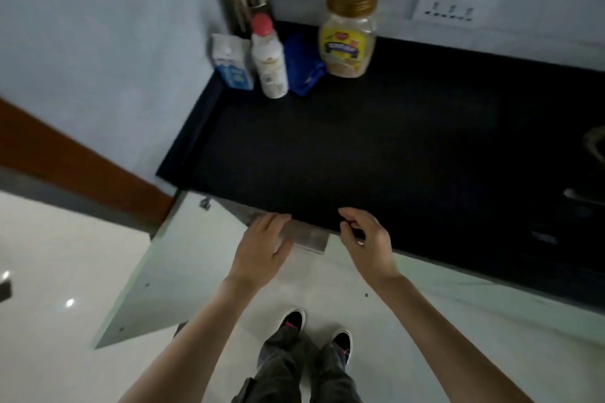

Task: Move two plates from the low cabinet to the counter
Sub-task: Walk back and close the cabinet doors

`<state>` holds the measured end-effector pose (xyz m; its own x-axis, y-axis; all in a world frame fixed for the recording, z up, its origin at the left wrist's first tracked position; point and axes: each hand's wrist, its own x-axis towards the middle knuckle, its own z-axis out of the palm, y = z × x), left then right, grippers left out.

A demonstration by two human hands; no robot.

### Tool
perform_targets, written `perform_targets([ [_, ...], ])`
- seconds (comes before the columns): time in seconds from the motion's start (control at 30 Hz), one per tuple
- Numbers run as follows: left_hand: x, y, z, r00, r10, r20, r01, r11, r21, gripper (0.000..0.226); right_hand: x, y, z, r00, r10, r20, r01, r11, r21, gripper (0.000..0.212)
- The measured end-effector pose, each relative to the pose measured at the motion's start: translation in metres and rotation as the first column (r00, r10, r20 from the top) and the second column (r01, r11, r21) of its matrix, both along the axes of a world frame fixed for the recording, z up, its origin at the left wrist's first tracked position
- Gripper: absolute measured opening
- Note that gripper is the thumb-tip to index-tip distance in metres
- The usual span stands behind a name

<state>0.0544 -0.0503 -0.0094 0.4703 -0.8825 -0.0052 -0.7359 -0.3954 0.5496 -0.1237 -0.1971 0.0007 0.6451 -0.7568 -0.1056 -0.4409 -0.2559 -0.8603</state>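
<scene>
I look down on a black counter (pixel 376 147) with a low cabinet beneath it. The cabinet's pale door (pixel 183 258) is swung open to the left. Its inside is hidden under the counter edge, and no plates are visible. My left hand (pixel 262 252) reaches toward the opening just below the counter's front edge, fingers apart and empty. Beside it, at the counter's front edge, my right hand (pixel 366 242) has loosely curled fingers and holds nothing.
At the counter's back left stand a blue-and-white carton (pixel 230 62), a white bottle with a red cap (pixel 268 59), a blue pouch (pixel 302 65), a gold-lidded jar (pixel 348 29) and a utensil holder (pixel 245 3). A stove edge (pixel 586 199) is at the right. My feet stand on white floor.
</scene>
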Motion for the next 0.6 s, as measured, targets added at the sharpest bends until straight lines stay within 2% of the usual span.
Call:
perform_targets([
  [0.07,0.02,0.041,-0.006,0.981,0.191,0.031,-0.192,0.98,0.043,0.042,0.03,0.002,-0.001,0.989,0.141,-0.054,-0.144,0.988,-0.057,0.033],
  [0.13,0.04,0.078,-0.014,0.927,0.369,0.064,-0.374,0.922,0.099,0.046,0.06,0.004,-0.005,0.953,0.276,-0.124,-0.292,0.946,-0.138,0.039],
  [0.2,0.06,0.114,-0.022,0.852,0.518,0.07,-0.523,0.84,0.146,0.05,0.09,0.005,-0.015,0.886,0.411,-0.214,-0.453,0.866,-0.212,0.046],
  [0.27,0.076,0.143,-0.031,0.791,0.601,0.115,-0.611,0.77,0.182,0.054,0.113,-0.001,-0.026,0.805,0.496,-0.326,-0.586,0.754,-0.298,0.052],
  [0.37,0.094,0.177,-0.047,0.73,0.654,0.197,-0.682,0.683,0.262,0.065,0.137,-0.021,-0.047,0.689,0.5,-0.525,-0.718,0.569,-0.401,0.058],
  [0.43,0.106,0.192,-0.058,0.729,0.643,0.235,-0.681,0.648,0.341,0.073,0.143,-0.033,-0.059,0.65,0.474,-0.594,-0.754,0.499,-0.427,0.062],
  [0.53,0.122,0.203,-0.075,0.725,0.664,0.179,-0.662,0.602,0.448,0.076,0.142,-0.041,-0.071,0.642,0.465,-0.609,-0.763,0.462,-0.451,0.063],
  [0.6,0.131,0.205,-0.083,0.707,0.696,0.125,-0.66,0.587,0.468,0.063,0.143,-0.043,-0.075,0.65,0.463,-0.603,-0.756,0.476,-0.449,0.063],
])
